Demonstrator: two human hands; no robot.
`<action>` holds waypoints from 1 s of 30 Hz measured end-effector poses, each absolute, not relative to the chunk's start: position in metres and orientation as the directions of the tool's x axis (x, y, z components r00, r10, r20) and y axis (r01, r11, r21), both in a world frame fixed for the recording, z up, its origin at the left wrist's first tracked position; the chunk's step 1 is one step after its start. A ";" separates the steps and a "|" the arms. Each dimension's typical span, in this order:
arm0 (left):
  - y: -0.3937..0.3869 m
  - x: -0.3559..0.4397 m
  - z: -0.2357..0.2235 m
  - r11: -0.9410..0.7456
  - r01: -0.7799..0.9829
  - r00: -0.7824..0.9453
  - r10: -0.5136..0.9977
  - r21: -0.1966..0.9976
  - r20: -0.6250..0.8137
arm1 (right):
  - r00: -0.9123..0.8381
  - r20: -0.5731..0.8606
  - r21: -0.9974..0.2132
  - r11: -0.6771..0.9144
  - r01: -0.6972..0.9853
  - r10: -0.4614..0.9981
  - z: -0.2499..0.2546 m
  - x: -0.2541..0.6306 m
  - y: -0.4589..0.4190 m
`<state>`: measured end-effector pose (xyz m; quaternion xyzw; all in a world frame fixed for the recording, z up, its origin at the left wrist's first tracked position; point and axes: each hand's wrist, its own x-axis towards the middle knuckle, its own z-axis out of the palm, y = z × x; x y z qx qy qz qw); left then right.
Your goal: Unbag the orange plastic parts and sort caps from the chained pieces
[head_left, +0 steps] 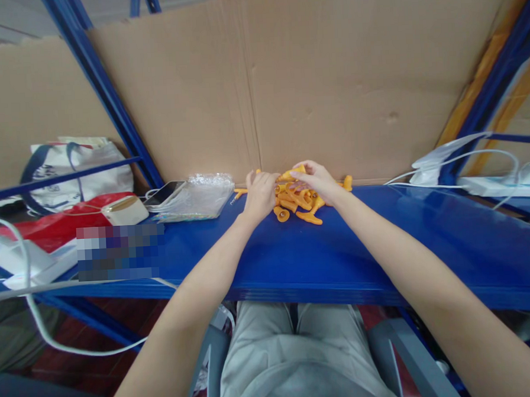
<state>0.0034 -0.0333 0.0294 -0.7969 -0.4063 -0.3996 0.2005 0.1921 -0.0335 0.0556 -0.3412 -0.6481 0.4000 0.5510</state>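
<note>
A pile of orange-yellow plastic pieces [309, 218] lies on the blue tabletop, some T-shaped or curved, some cone-shaped with a round open end. Above the pile, my right hand [320, 179] pinches a cone-shaped orange piece [294, 173] between thumb and fingers. My left hand [261, 196] is closed at that piece's left end; its fingers hide what they grip. Bits of orange plastic show just above and left of my left hand, and a thin twisted metal part [235, 197] sticks out beside them. I cannot tell whether that hand holds them.
Clear plastic bags [198, 197] and a phone [167, 193] lie left of the pile. Farther left are a cream-coloured case [124, 211], a red bag [62, 224], a white tote bag [83, 169] and white cables. A cardboard wall [321, 83] stands behind; a power strip [504, 186] lies right.
</note>
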 end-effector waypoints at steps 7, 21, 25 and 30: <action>-0.034 -0.003 0.030 -0.624 0.776 0.473 0.480 -0.092 0.739 | -0.338 0.643 -0.469 0.703 0.535 0.687 0.054 0.213 -0.019; -0.038 0.002 0.032 -0.616 0.785 0.500 0.568 -0.066 0.654 | -0.536 0.496 0.156 0.537 0.829 0.683 0.059 0.207 -0.040; -0.040 0.003 0.033 -0.606 0.795 0.481 0.590 -0.039 0.649 | -0.545 0.521 0.203 0.525 0.826 0.657 0.058 0.203 -0.045; -0.040 0.002 0.034 -0.608 0.794 0.483 0.604 -0.025 0.634 | -0.568 0.510 0.192 0.558 0.807 0.646 0.055 0.202 -0.047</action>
